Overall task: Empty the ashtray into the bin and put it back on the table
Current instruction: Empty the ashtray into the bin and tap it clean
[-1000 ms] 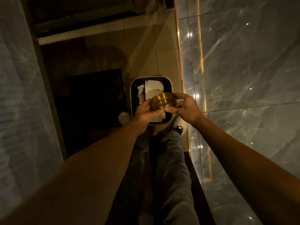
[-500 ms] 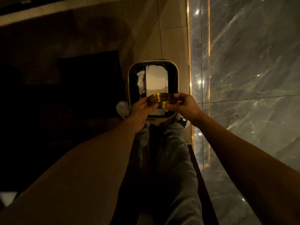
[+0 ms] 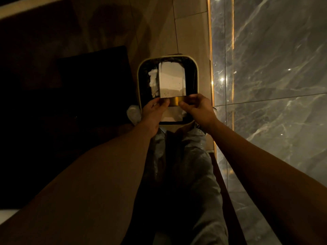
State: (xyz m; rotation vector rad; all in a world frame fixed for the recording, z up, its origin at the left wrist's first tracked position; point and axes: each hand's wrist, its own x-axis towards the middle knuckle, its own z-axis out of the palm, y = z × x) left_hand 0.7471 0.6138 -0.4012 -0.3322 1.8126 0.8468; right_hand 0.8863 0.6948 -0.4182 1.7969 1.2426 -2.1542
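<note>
Ashtray: the brass-coloured ashtray (image 3: 175, 101) is held in the air over the near part of the open bin, turned on its side so that only its plain gold wall faces the camera.
Left grip: the left hand (image 3: 154, 110) is clamped on the ashtray's left edge, thumb on the near face.
Right grip: the right hand (image 3: 198, 107) is clamped on the right edge, thumb on the near face, the other fingers behind.
Bin: the bin (image 3: 140, 80) is a rounded rectangle with a pale rim and a dark liner, standing on the floor just in front of the person's feet.
Bin contents: a pale sheet (image 3: 172, 80) with small dark specks lies inside, with crumpled white paper (image 3: 153, 82) at its left.
Writing: none can be read on the ashtray or the bin.
Floor: beige tiles (image 3: 191, 32) with a dark mat (image 3: 93, 82) to the left of the bin.
Wall: grey veined marble panels (image 3: 274, 59) on the right, edged with a lit gold strip (image 3: 210, 50).
Room: dim, warm light.
</note>
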